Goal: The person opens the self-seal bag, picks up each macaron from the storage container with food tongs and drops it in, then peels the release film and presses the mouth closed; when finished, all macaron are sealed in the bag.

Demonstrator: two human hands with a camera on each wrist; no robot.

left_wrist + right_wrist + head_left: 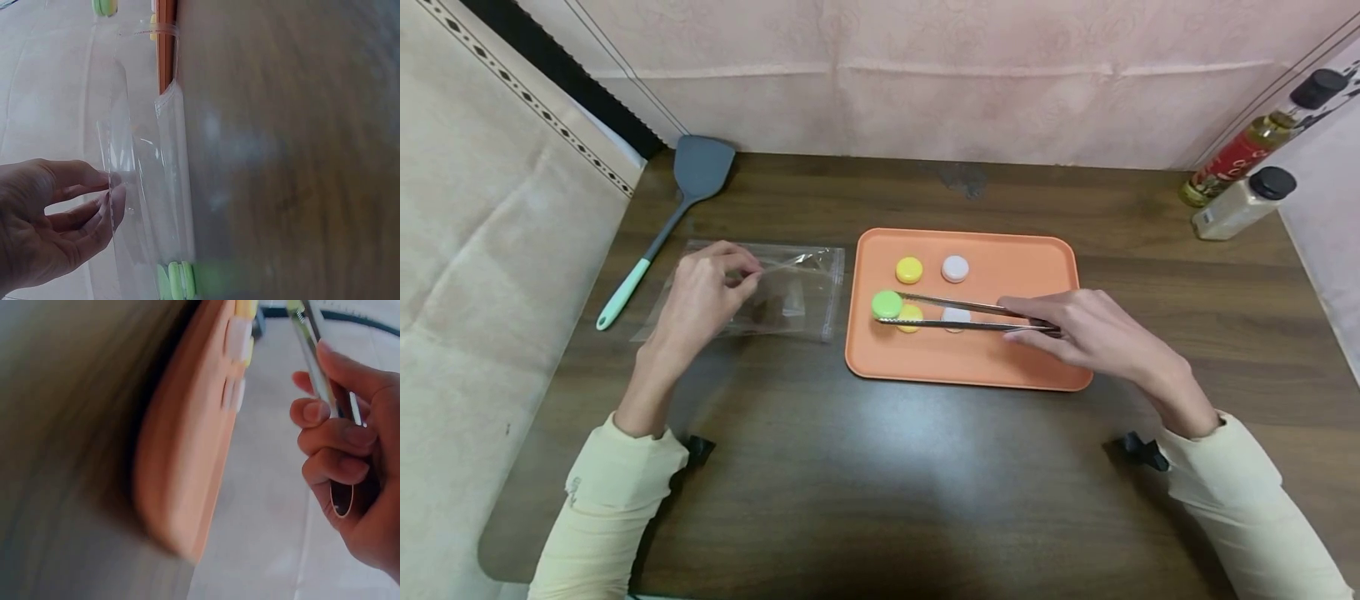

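- Your L hand (700,292) pinches the upper film of the clear bag (797,292), flat on the counter (880,483) toward its L edge; thumb & fingertips meet at the film.
- Your R hand (1067,325) grips the tongs (951,302), fingers curled round both arms; green macaron (887,304) sits btwn the tips, apparently lifted, over the tray (1022,267) near its L edge.
- Two yellow macarons (909,270) & two white macarons (955,268) lie on the tray's L half, one of each toward the far edge.
- Risk: the round macaron could slip if your squeeze is loose or off-centre; too hard & the shell may crack.
- Risk: dip the tongs & the lower arm, crossing above the near yellow & white, could knock them.
- Risk: thin film could slide from your pinch or cling to itself, prob. if tugged unevenly.
- Hidden: near yellow & white partly covered by the tongs; second green macaron (178,280) shows only in L wrist view, cut off below; inside or behind the bag, can't tell.
- Unclear: bag mouth hard to make out; R wrist view blurred, tong tips cut off at top.
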